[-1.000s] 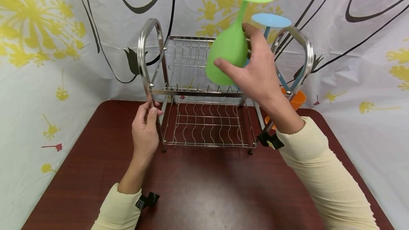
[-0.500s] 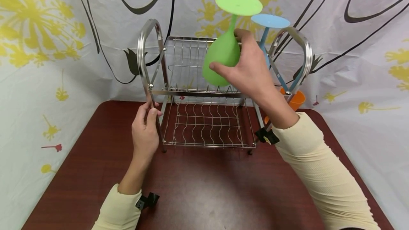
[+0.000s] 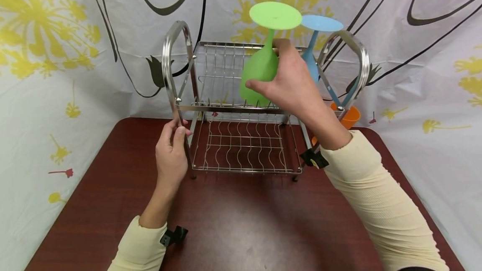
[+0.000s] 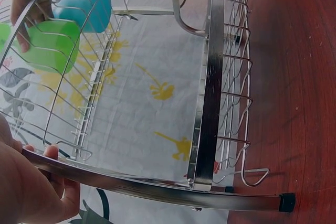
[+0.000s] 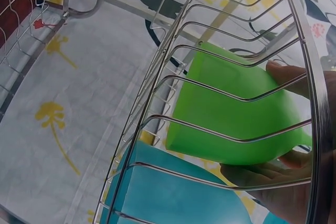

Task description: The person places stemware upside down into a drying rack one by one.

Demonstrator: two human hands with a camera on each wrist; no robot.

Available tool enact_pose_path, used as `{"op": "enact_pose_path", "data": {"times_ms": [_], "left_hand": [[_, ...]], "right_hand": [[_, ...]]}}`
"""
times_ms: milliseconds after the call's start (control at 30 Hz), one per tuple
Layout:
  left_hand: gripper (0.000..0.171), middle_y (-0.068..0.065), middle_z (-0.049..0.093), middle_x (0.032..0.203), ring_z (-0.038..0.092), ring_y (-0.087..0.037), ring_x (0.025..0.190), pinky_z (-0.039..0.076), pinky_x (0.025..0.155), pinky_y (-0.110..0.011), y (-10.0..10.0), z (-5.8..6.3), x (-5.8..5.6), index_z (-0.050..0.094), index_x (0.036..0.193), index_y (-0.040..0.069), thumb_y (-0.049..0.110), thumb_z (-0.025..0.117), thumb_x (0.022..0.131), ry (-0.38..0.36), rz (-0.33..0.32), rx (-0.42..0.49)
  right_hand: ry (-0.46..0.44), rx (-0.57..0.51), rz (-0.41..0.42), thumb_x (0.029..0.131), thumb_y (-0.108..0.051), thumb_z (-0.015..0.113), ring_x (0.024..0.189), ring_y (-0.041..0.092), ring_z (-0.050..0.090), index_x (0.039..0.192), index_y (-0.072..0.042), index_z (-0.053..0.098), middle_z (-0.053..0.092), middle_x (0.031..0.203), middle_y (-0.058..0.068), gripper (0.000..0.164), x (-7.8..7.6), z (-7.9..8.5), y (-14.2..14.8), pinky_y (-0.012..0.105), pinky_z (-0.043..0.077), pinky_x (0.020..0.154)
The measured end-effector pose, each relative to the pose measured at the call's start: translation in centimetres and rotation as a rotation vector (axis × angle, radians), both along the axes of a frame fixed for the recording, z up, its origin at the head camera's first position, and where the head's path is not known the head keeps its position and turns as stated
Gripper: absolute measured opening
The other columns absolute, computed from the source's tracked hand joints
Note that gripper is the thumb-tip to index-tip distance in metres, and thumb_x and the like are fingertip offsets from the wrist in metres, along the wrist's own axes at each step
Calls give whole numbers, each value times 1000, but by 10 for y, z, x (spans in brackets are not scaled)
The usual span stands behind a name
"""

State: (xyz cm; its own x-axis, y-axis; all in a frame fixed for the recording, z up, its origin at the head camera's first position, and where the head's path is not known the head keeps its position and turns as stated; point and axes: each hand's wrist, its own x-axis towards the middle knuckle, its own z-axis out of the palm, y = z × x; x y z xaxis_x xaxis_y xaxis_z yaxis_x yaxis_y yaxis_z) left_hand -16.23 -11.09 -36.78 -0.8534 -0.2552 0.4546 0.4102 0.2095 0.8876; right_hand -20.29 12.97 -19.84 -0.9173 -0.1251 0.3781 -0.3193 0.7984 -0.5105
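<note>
- Done, by the look of it: the blue glass stands foot-up on the rack's upper tier, near its right end, with no hand on it.
- In hand: the green glass, also foot-up, sits over the same tier, just left of the blue one and past the middle of the front edge. Its rim is down among the wires; whether it bears its weight on them, or touches the blue bowl, I cannot tell.
- The right hand holds the green glass round the bowl, thumb on the near side, fingers on the far side, so this placement looks nearly made but not finished.
- The left hand grips the rack's left front post below the upper tier, apparently to steady it.
- Left, as I judge it: settling the green glass and freeing the right hand from it.
- The rack stands toward the table's back edge. An orange cup is at the rack's right side, partly hidden by the right arm.
</note>
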Motion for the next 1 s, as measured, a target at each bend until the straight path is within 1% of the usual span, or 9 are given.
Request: {"op": "enact_pose_path", "data": {"times_ms": [100, 267, 467, 600, 700, 833, 1000], "left_hand": [[34, -10, 63, 107, 55, -13, 104, 39, 84, -26, 0, 0, 0, 59, 119, -2, 24, 45, 104, 7, 6, 1], [33, -7, 63, 108, 55, -12, 102, 39, 83, -26, 1, 0, -1, 60, 117, -1, 26, 46, 104, 13, 11, -1], [31, -7, 64, 106, 56, -10, 101, 40, 84, -25, 1, 0, 0, 61, 117, 0, 24, 46, 104, 13, 17, -3], [31, -9, 64, 108, 56, -11, 101, 40, 85, -25, 2, 0, -1, 61, 117, -1, 23, 46, 104, 17, 22, -7], [30, -9, 65, 109, 57, -14, 102, 40, 87, -24, 2, 0, 0, 61, 118, -1, 22, 46, 104, 24, 26, -7], [29, -8, 65, 107, 59, -16, 101, 41, 87, -23, 2, 0, 0, 61, 120, 0, 20, 47, 104, 31, 28, -1], [29, -8, 64, 104, 59, -13, 98, 41, 87, -23, 2, 0, 0, 61, 121, 1, 20, 47, 104, 28, 28, 0]], "right_hand": [[-23, 28, 19, 75, -34, 83, 115, 26, 53, 143, -6, 35, 49, 132, 13, 87, -2, 0, -1, 39, 51, 91], [-37, 54, 45, 74, -33, 84, 116, 27, 53, 139, -5, 37, 50, 129, 13, 85, -4, -1, -2, 42, 49, 93], [-31, 72, 46, 74, -31, 84, 117, 30, 54, 144, -6, 32, 50, 132, 15, 90, -5, -1, -1, 43, 49, 94], [-61, 90, 35, 77, -32, 82, 113, 31, 57, 144, -5, 32, 52, 130, 15, 88, -5, -1, -1, 44, 51, 92], [-81, 104, 29, 79, -33, 80, 110, 31, 58, 143, -4, 32, 53, 127, 16, 85, -5, 0, -1, 43, 51, 91], [-95, 116, 25, 81, -35, 79, 109, 31, 58, 143, -4, 30, 54, 126, 17, 85, -7, 0, -1, 43, 51, 90], [-115, 124, 24, 83, -35, 77, 108, 31, 58, 144, -3, 28, 53, 125, 18, 85, -8, -1, -1, 43, 50, 91]]}}
